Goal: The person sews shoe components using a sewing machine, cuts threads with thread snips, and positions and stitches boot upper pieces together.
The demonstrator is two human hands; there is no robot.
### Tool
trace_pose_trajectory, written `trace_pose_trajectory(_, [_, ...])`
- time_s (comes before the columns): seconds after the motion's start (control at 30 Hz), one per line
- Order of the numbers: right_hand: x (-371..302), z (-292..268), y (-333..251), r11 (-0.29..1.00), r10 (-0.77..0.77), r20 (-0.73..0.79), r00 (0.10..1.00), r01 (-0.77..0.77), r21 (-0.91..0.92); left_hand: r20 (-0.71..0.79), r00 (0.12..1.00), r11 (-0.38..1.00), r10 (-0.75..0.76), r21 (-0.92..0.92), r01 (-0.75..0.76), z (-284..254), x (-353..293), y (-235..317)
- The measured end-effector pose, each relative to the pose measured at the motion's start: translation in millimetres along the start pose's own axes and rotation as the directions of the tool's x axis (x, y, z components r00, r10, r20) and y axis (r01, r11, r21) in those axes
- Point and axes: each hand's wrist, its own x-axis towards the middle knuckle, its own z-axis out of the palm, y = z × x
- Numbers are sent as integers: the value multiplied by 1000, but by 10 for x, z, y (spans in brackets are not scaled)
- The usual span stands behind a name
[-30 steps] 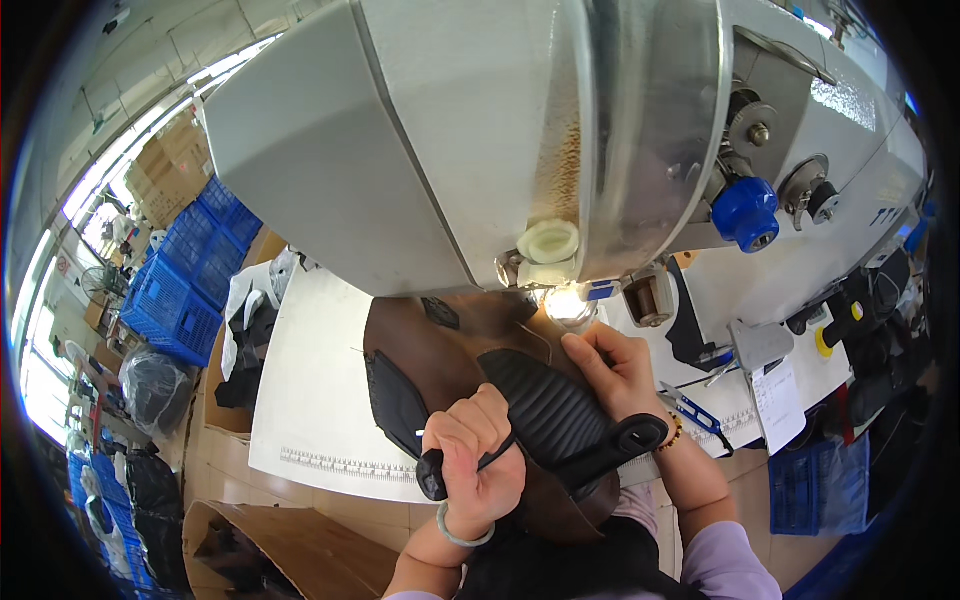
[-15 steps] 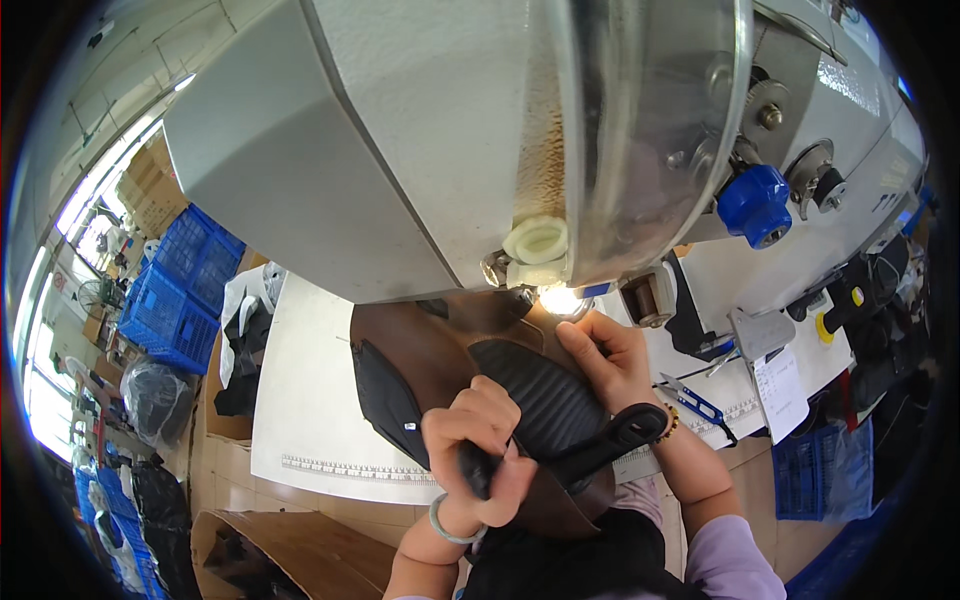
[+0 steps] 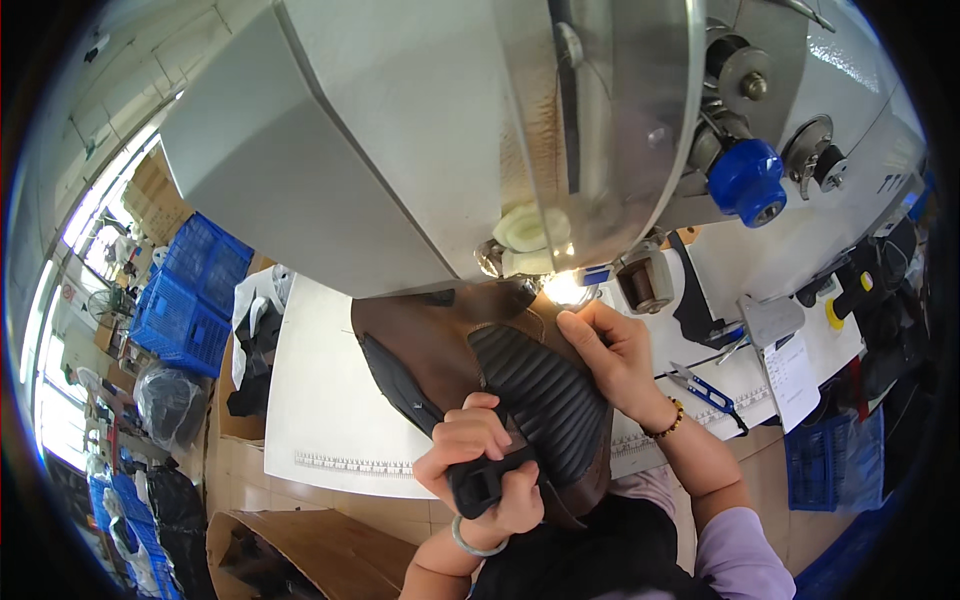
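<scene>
A brown leather piece with a ribbed black panel lies under the head of a grey sewing machine and hangs over the table's near edge. My left hand is closed around a bunched black strap at the piece's near side. At the far right edge of the leather, my right hand pinches the material between thumb and fingers, beside a bright lamp. The needle is hidden by the machine head and the glare.
Blue-handled thread snips lie right of my right hand, near a hanging paper slip. A ruler strip runs along the white table. Blue crates stand at left, and an open cardboard box sits below.
The black strap, which stretched right toward my right wrist, is now gathered in my left hand, uncovering the ribbed panel. My right hand stays at the leather's edge.
</scene>
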Motion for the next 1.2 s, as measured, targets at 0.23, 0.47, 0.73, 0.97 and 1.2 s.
trace_pose_trajectory(0.23, [-34,125,0,999,20,-55,998,-17,52,-201,975,979,-96,-196,56,75,68,-8])
trace_pose_trajectory(0.47, [-89,309,41,998,14,-192,981,-2,61,-266,939,929,-219,-351,117,-16,256,-67])
trace_pose_trajectory(0.73, [-102,386,35,999,-35,-265,964,38,4,-219,944,893,-246,-429,133,-91,391,-143])
trace_pose_trajectory(0.97, [-123,398,-13,975,-184,-224,957,149,-163,-146,955,853,-257,-498,153,-224,509,-288])
trace_pose_trajectory(1.2, [-119,418,-24,979,-167,-252,953,130,-159,-142,940,822,-309,-537,189,-213,621,-308])
